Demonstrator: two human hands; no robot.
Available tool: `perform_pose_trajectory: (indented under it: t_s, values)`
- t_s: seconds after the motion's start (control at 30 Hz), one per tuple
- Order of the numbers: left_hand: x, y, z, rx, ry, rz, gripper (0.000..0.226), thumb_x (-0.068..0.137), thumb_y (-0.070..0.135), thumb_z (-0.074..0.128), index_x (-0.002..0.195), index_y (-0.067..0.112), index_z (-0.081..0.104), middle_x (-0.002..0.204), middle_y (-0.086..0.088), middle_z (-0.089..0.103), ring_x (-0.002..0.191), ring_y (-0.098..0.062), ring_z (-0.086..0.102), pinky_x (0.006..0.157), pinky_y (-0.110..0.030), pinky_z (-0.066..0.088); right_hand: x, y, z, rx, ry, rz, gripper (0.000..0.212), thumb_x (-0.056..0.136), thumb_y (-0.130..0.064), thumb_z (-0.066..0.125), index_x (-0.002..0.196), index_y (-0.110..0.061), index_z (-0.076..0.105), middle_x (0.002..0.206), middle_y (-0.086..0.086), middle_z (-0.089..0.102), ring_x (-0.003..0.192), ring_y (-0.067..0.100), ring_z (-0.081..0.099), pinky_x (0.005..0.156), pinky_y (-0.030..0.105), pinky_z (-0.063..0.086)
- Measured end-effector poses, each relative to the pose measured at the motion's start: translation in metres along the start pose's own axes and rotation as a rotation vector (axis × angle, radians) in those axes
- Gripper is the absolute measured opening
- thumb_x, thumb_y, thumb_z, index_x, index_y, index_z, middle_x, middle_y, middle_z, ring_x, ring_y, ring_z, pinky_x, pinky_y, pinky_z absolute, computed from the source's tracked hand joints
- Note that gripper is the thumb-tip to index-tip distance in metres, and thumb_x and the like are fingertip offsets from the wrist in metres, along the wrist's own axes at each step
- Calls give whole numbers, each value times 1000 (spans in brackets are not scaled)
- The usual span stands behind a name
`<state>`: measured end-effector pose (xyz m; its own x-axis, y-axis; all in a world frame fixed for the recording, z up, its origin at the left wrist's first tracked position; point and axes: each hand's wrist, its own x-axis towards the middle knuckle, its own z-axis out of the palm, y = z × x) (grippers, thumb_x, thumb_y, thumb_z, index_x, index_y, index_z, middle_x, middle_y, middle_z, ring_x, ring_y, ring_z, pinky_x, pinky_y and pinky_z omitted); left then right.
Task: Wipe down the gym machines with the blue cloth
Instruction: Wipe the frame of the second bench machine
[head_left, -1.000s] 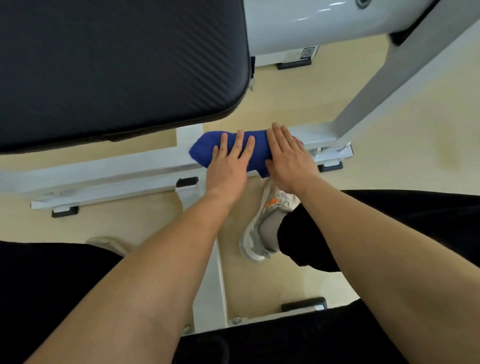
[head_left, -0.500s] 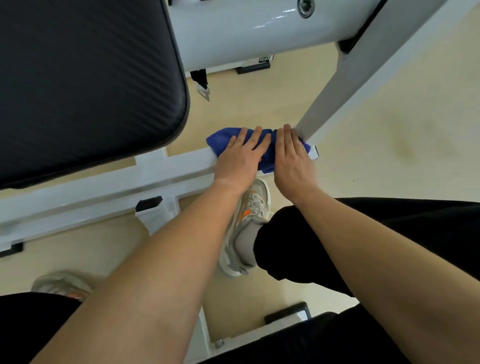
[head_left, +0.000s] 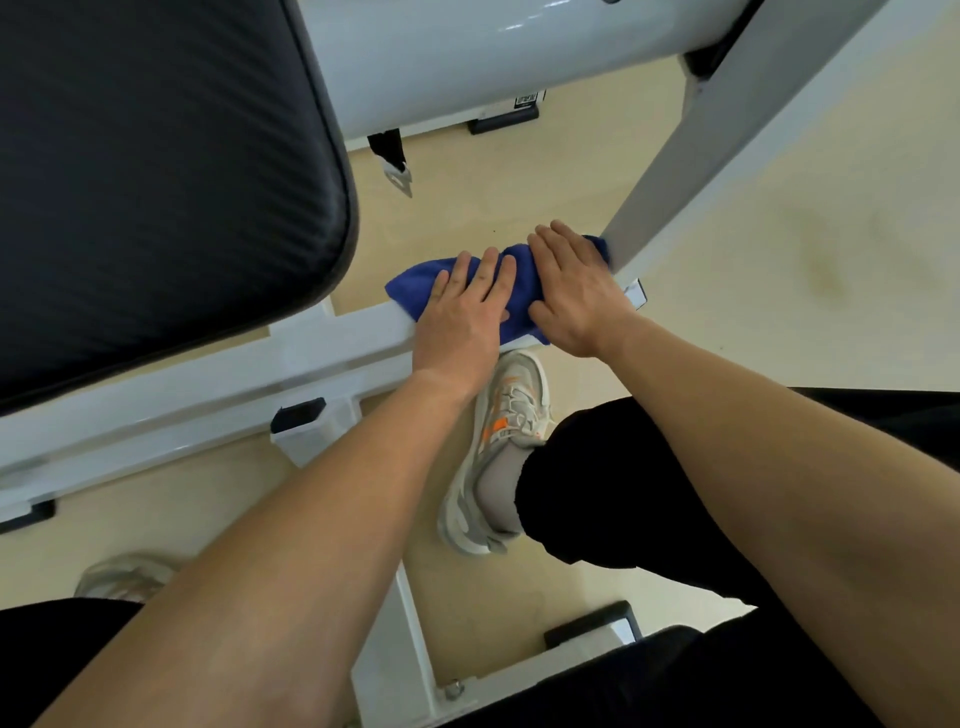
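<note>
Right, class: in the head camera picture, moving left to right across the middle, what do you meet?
Black seat pad → left hand → right hand → slanted white post. The blue cloth lies under both hands and spans them, so it has no place in the order.

Floor (head_left: 779, 338) is a pale cream, smooth stuff, vinyl maybe, hard to say from this angle. There's a faint yellowish stain (head_left: 826, 262) off to the right. Lighting's bright and even, with only soft shadows.
</note>
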<state>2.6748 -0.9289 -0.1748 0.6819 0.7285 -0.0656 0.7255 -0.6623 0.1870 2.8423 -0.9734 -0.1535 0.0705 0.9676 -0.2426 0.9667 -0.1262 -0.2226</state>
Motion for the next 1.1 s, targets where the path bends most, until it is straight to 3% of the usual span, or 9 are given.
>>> perform_pose_trajectory:
  t_s: [0.2,0.33,0.57,0.7,0.77,0.83,0.9,1.0,1.1]
  values:
    - [11,3,-5,-144,-12,-16,51,106,27,36,155,17,25,161,0,27,149,-26,20,121,-40,14,4,3,-4,-23,5,-28,89,75,-42,19,150,6,30,155,23,32,147,39,22,123,44,13]
    - [-21,-8,-9,-147,29,-21,51,102,15,47,151,17,36,160,-2,31,148,-29,24,119,-44,24,-16,-24,13,-49,53,-30,74,90,-29,40,153,4,21,161,23,18,150,40,13,121,51,17]
    - [-68,-63,-39,-208,45,-134,40,102,15,48,140,22,54,152,6,44,144,-13,33,105,-34,42,-2,-68,15,-143,3,-211,78,98,-15,56,158,-9,6,167,7,1,154,23,2,122,32,5]
    - [-114,-95,-41,-237,110,-239,43,102,9,44,143,22,51,155,6,38,146,-11,28,111,-30,37,1,-123,22,-88,4,-283,78,99,-8,54,159,-14,4,167,5,5,153,18,7,123,33,18]
    - [-135,-109,-45,-273,162,-347,41,102,10,43,140,20,54,153,5,43,145,-12,30,110,-30,37,1,-156,24,-35,19,-331,82,97,-3,53,159,-20,2,166,2,10,152,18,14,114,35,36]
    - [-153,-123,-52,-330,201,-436,38,102,12,43,137,20,57,149,4,48,144,-14,33,109,-33,39,1,-187,24,-9,20,-378,86,93,0,56,158,-25,6,165,0,16,147,20,28,89,37,51]
    - [-172,-137,-61,-330,223,-528,37,102,15,44,135,20,58,145,2,53,140,-16,40,107,-34,40,2,-218,25,-34,16,-447,82,89,3,58,155,-27,20,162,1,24,139,23,42,72,37,50]
    - [-207,-164,-72,-488,312,-807,31,101,21,46,125,20,66,122,-3,68,114,-20,60,94,-19,44,9,-268,36,-40,-17,-582,71,91,-2,60,152,-25,33,158,2,32,139,25,43,84,39,51]
    - [-245,-190,-80,-589,435,-1046,31,97,16,47,118,20,70,107,-3,71,93,-19,64,64,4,33,19,-321,56,-89,-88,-651,62,100,-14,55,154,-25,28,163,4,22,150,24,22,107,42,42]
